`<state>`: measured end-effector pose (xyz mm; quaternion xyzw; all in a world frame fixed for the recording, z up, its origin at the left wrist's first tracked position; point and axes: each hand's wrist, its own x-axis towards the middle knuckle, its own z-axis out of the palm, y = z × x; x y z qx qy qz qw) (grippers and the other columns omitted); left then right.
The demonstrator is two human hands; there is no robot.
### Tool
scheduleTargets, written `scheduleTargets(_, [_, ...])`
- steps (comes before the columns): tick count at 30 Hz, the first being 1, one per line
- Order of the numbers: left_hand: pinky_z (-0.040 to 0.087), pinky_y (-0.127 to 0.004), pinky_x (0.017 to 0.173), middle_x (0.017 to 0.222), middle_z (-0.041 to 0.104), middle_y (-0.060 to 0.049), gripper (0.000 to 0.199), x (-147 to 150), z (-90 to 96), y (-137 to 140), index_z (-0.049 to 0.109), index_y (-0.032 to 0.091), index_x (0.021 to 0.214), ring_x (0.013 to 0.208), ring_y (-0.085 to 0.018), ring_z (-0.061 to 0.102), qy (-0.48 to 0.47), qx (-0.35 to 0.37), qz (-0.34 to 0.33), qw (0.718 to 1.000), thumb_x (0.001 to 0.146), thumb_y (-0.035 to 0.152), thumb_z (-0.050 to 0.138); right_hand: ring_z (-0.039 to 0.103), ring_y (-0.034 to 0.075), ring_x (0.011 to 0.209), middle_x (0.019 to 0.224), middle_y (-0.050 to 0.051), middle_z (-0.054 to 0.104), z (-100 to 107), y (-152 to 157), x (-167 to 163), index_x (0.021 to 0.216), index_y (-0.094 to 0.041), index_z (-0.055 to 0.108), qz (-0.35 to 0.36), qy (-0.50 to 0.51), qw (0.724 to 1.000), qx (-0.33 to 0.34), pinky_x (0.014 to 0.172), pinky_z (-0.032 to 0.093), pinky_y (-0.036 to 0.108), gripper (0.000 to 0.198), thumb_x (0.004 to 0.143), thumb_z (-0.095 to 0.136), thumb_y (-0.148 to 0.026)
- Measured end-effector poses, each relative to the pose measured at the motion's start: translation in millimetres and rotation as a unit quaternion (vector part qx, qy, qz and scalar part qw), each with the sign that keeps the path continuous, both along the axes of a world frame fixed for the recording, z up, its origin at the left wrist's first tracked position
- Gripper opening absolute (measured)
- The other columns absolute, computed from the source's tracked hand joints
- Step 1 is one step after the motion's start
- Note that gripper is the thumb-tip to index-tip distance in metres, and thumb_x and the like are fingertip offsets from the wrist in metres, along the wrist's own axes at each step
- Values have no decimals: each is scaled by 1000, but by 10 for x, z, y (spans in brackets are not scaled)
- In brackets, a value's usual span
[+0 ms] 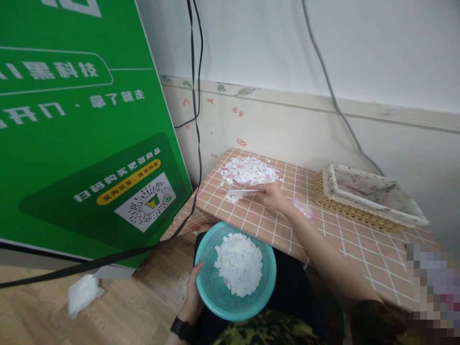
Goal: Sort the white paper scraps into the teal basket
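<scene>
My left hand (194, 288), with a dark watch at the wrist, grips the left rim of a teal plastic colander (264, 301). The colander rests on my lap below the table edge. A heap of small white paper scraps (239, 263), a few of them pinkish, lies inside it. Over the table, my right hand (272, 196) is closed on a thin flat white card (245, 192), seen nearly edge-on. Some scraps (232, 198) lie beneath the card. Just behind the hand is a larger pile of paper scraps (249, 171), and a small pinkish pile (303, 209) sits to its right.
A checked brown cloth covers the table (345, 244). At the back right stands a wicker basket (362, 201) with a patterned lining. A green cabinet (89, 191) is on the left, with black cables (196, 120) hanging beside it. A white packet (84, 293) lies on the floor.
</scene>
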<state>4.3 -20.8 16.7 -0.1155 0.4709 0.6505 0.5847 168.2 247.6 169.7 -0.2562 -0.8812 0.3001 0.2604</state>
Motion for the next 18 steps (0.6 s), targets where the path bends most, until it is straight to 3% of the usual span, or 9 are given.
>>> scheduleTargets(3, [51, -42, 81, 80, 75, -10, 27, -14, 48, -11, 71, 12, 86, 78, -28, 69, 10, 14, 16, 1000, 67, 30, 68, 66, 17, 74, 85, 2, 73, 37, -70, 88, 96, -21, 72, 7, -16, 1000, -9, 69, 50, 29, 23, 82, 54, -20])
scheduleTargets(9, [51, -42, 80, 69, 73, -7, 21, -137, 187, -70, 72, 13, 83, 76, -28, 69, 46, 11, 54, 997, 68, 27, 67, 67, 21, 85, 97, 4, 72, -12, -340, 358, 102, -24, 70, -107, -3, 993, 58, 76, 51, 33, 27, 83, 52, -19])
scheduleTargets(12, [52, -40, 78, 71, 74, -7, 20, -186, 287, -69, 72, 12, 82, 73, -26, 69, 73, 21, 73, 994, 68, 26, 66, 68, 21, 84, 98, 3, 72, -47, -531, 418, 104, -28, 70, -99, -20, 994, 47, 75, 52, 33, 28, 84, 51, -19])
scheduleTargets(18, [52, -37, 76, 78, 74, -9, 22, -260, 480, 29, 71, 11, 86, 73, -25, 68, 87, 46, 51, 994, 70, 26, 67, 68, 20, 85, 96, 2, 73, -22, -747, 383, 102, -28, 70, -62, -17, 998, 18, 77, 52, 33, 29, 85, 49, -17])
